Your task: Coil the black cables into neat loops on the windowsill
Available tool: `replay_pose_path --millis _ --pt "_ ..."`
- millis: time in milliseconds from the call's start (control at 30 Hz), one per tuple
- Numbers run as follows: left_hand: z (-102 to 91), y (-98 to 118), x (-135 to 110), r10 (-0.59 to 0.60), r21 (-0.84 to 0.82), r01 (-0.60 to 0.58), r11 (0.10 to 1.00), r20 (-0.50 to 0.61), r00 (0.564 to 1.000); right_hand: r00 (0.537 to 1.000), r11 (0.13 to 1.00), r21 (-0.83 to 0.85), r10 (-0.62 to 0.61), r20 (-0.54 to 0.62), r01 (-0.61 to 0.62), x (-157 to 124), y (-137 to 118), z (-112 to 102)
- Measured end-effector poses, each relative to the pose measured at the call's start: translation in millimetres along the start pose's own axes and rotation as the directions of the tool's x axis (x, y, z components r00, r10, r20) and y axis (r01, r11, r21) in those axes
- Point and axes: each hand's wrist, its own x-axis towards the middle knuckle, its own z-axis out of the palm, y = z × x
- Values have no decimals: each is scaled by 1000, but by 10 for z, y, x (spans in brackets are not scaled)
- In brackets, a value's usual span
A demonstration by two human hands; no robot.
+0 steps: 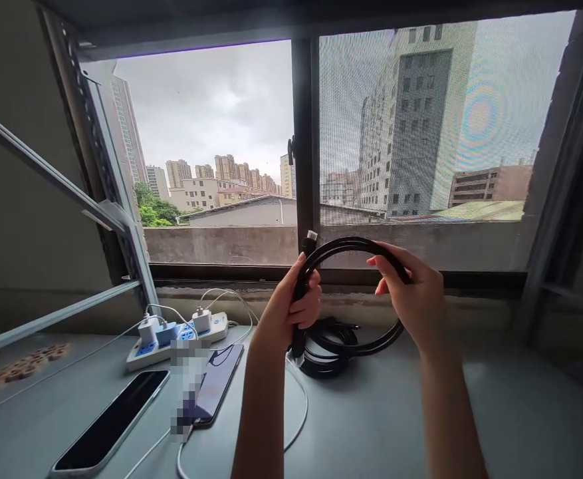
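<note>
A black HDMI cable (353, 243) is looped into a ring and held up in front of the window, above the table. My left hand (296, 303) is closed around the ring's left side. One silver-tipped plug (310, 241) sticks up above that hand, and another plug end (298, 346) points down below it. On the ring's right side, my right hand (415, 286) is closed on the cable, with the thumb inside the loop. Behind and below the ring, a second coil of black cable (328, 369) lies on the table, partly hidden.
On the grey table (371, 426), a white power strip (134, 359) holds several chargers with white cords. Two phones lie to the left, a black-screened phone (114, 422) and a purplish phone (221, 382). A metal shelf frame (141, 266) stands left, before the window.
</note>
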Motion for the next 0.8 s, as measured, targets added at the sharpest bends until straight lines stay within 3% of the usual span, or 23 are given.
replay_pose_path --millis 200,433,667,800 --pt "21 -31 42 -44 51 44 998 5 999 999 995 -82 -51 10 52 18 23 -6" --pt "41 25 4 0 19 1 1000 -48 999 979 968 -152 -204 -12 200 -7 -76 52" --pt "-2 122 -55 -10 31 9 999 19 1000 978 966 -159 -207 -13 202 -32 -121 143" --pt "-5 96 -42 -61 113 66 991 -48 997 979 936 -299 -204 -27 187 -38 -54 192"
